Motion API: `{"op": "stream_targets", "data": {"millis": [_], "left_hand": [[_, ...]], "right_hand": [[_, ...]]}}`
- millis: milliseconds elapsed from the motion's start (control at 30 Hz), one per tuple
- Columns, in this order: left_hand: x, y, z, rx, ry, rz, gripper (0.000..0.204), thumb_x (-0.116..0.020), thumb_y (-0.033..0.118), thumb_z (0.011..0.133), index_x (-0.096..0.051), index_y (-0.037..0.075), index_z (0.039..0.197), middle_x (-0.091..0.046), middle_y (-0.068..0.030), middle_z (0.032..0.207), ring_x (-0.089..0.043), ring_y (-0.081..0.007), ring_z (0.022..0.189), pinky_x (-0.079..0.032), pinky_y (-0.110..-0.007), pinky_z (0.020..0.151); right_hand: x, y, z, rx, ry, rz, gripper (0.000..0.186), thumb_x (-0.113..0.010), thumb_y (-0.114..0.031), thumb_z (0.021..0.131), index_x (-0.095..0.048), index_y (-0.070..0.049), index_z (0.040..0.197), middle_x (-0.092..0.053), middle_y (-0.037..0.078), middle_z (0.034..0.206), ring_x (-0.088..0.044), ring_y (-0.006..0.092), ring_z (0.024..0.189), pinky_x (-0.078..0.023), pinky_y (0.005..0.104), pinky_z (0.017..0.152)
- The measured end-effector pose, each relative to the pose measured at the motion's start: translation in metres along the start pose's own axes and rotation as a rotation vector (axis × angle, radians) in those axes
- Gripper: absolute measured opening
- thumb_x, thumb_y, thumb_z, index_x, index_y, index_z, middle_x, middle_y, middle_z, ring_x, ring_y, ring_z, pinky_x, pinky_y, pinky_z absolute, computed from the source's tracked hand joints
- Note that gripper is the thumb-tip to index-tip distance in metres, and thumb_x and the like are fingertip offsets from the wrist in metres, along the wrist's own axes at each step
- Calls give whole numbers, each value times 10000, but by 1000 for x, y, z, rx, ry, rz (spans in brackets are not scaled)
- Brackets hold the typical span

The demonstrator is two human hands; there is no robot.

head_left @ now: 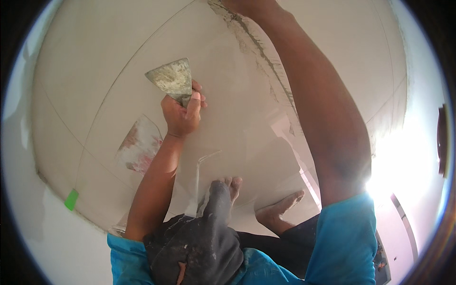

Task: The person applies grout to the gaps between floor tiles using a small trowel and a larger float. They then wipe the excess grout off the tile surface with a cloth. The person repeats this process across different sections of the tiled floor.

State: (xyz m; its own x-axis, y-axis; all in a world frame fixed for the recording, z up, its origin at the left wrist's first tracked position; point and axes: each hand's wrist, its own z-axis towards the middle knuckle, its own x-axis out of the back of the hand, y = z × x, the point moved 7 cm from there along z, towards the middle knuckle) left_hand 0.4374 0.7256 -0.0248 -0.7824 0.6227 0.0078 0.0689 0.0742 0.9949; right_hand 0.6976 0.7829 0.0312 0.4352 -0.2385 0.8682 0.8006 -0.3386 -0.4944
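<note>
1 scraper (173, 77) fwd in L hand (182, 115)

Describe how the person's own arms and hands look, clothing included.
Short, bright blue sleeves leave both forearms bare. The left hand shows no glove or wristband. The right hand is mostly cut off by the upper edge; what shows is bare.
</note>
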Motion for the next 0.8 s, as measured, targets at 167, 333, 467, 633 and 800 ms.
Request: {"op": "stream_targets", "data": {"millis": [167, 333, 467, 633, 800], "left_hand": [[-9, -3, -2, 57, -13, 31, 187, -535, 112, 865, -569, -59, 933, -604, -118, 885, -611, -162, 671, -533, -289, 533], [-14, -2, 2, 74, -24, 10, 165, -536, 104, 856, -569, -48, 911, -605, -117, 899, -607, -161, 678, -536, -295, 545], [-14, 0, 3, 63, -7, 34, 149, -535, 115, 850, -561, -32, 858, -607, -127, 918, -603, -168, 664, -534, -304, 557], [-12, -5, 4, 39, -8, 36, 148, -535, 114, 848, -569, -29, 850, -615, -120, 885, -600, -168, 636, -531, -306, 553], [-4, -16, 2, 72, 24, 59, 174, -535, 145, 837, -568, -26, 832, -618, -127, 919, -597, -178, 642, -522, -312, 577]], "right_hand": [[1, 7, -34, 341, -100, -18, 255, -595, -129, 871, -651, -27, 1099, -654, 175, 1000, -587, 285, 949, -468, 408, 863], [18, 17, -93, 329, -304, -184, 327, -594, -9, 806, -668, -112, 1108, -669, 48, 1088, -598, 247, 961, -499, 378, 868], [31, -8, -42, 526, -60, -75, 336, -495, 31, 849, -650, -65, 1132, -661, 100, 1112, -590, 265, 1044, -434, 426, 919], [3, 22, -24, 407, -152, -129, 377, -443, 73, 836, -664, -70, 1106, -668, 135, 1062, -599, 294, 989, -464, 419, 911], [15, 47, -166, 443, -147, -105, 420, -599, 87, 750, -686, -153, 1083, -677, 4, 1090, -597, 216, 1062, -521, 380, 873]]}}
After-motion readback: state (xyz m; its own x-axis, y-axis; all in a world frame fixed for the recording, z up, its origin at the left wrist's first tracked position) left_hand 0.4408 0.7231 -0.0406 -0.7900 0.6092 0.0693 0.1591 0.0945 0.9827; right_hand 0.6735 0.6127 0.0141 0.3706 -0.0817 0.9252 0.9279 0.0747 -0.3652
